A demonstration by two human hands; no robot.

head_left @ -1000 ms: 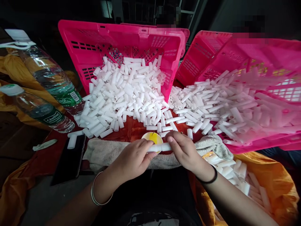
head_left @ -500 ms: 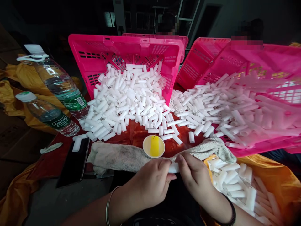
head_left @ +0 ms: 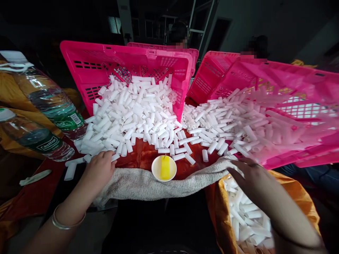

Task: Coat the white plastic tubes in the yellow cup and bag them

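Observation:
My left hand point(head_left: 99, 169) rests at the front left edge of a big heap of short white tubes point(head_left: 137, 113) that spills out of a tipped pink crate point(head_left: 127, 53). Its fingers curl down onto the tubes and are mostly hidden behind the back of the hand. Over an orange bag point(head_left: 304, 197) that holds more white tubes point(head_left: 243, 215), my right hand point(head_left: 249, 174) hovers with its fingers stretched out and nothing in them. Between the hands, a small white cup with yellow content point(head_left: 164, 168) stands at the edge of a grey towel point(head_left: 140, 185).
A second pink crate point(head_left: 291, 74) at the right spills longer white tubes point(head_left: 238, 120) onto the red cloth. Two water bottles point(head_left: 53, 106) point(head_left: 34, 141) lie at the left. A small white scrap point(head_left: 34, 177) lies near the left edge. Other people sit behind the crates.
Both hands held one white tube together in front of me. Now they have parted: the left went to the heap at the left, the right to the orange bag, without the tube.

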